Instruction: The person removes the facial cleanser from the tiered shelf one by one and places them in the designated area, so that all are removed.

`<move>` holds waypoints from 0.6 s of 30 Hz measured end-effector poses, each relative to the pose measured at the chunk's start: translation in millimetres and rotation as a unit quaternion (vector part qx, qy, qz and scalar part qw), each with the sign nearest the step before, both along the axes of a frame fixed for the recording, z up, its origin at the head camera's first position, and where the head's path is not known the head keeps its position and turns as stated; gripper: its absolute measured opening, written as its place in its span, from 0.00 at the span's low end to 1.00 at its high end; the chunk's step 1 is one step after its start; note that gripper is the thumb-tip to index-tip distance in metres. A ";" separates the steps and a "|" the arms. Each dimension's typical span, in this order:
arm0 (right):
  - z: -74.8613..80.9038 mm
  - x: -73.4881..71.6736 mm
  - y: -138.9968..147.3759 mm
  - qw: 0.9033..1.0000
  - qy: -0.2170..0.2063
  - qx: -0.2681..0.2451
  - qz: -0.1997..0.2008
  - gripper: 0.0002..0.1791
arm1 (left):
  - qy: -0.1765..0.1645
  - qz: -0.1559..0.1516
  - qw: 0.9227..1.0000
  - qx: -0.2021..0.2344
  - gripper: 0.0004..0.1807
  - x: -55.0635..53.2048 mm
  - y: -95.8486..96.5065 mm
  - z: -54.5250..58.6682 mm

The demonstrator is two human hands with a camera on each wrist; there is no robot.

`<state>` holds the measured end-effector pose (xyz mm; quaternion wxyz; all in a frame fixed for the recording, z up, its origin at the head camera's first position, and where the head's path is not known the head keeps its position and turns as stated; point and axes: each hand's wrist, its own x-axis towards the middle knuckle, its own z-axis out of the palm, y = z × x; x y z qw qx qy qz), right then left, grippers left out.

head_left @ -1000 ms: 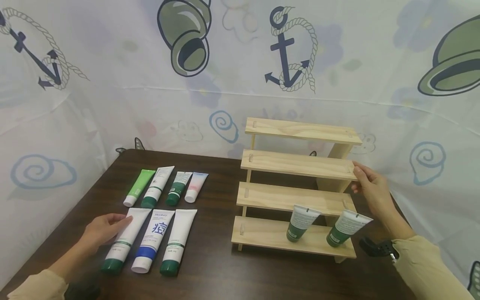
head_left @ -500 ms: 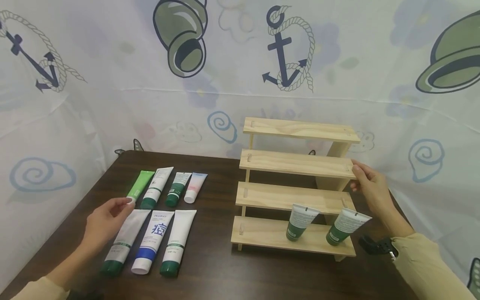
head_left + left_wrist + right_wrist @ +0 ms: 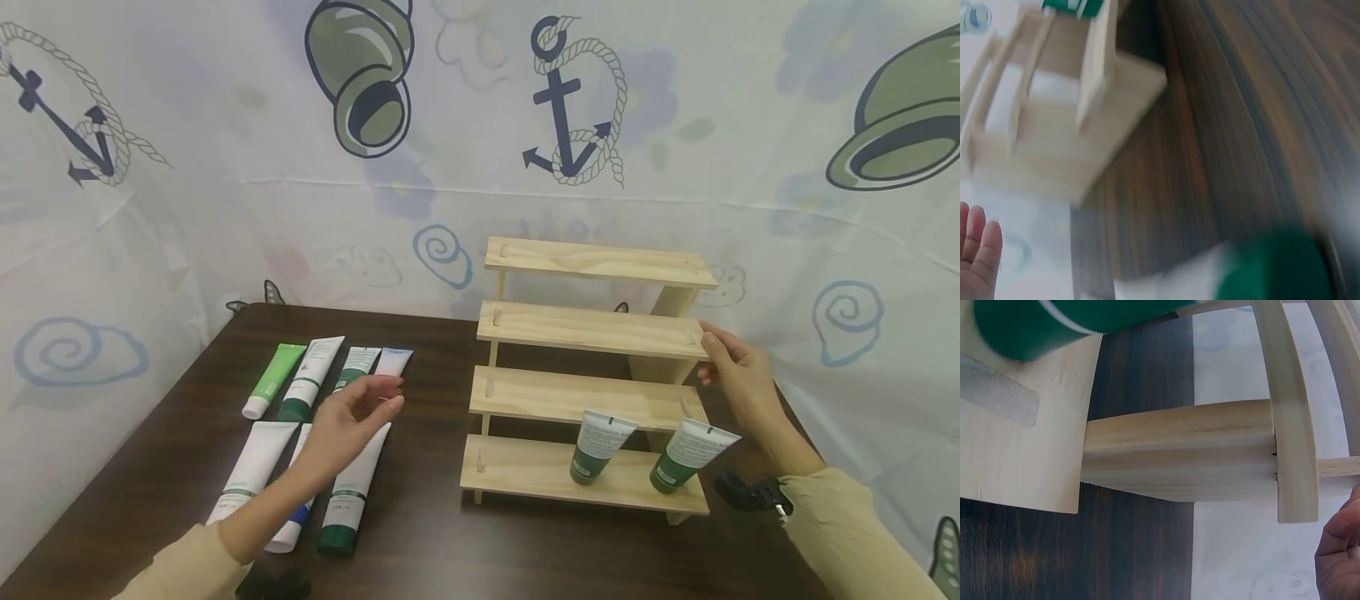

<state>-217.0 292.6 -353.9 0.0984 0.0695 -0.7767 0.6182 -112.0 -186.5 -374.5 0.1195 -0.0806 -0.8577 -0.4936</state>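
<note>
My left hand point(image 3: 347, 423) hangs over the tubes on the left of the table, its fingers loosely bent and nothing between them. Its fingertips are beside a small pink-and-blue tube point(image 3: 393, 362), partly covered. A small green-and-white tube point(image 3: 358, 361) lies partly behind the hand. In the left wrist view, only the fingers point(image 3: 977, 244) show. On the right, my right hand point(image 3: 738, 379) grips the end of a shelf of the wooden tiered rack point(image 3: 588, 327). Two green-and-white tubes, one nearer the middle point(image 3: 602, 446) and one at the right end point(image 3: 690, 454), stand cap-down on the lowest tier.
A green tube point(image 3: 275, 381) and a white tube with a green cap point(image 3: 311, 379) lie in the back row. In front lie larger tubes, a left one point(image 3: 255, 467), a right one point(image 3: 358, 483) and a blue-banded one point(image 3: 288, 532). A printed cloth point(image 3: 465, 192) hangs behind the dark table point(image 3: 431, 533).
My left hand has moved from the front left tube, past the green tube, rightward to the pink-and-blue tube. My right hand stays at the rack's end.
</note>
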 end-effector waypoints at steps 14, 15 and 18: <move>-0.2 3.3 -2.3 1.000 -0.007 0.018 -0.017 0.33 | -0.050 -0.188 0.961 0.196 0.24 -11.0 116.5 -8.3; -0.2 3.3 -1.8 1.000 -0.007 0.016 -0.016 0.33 | -0.052 -0.197 0.958 0.202 0.25 -11.7 121.6 -9.3; -1.2 3.3 -0.5 1.000 -0.003 0.020 -0.017 0.33 | -0.061 -0.215 0.951 0.213 0.26 -12.8 134.8 -12.5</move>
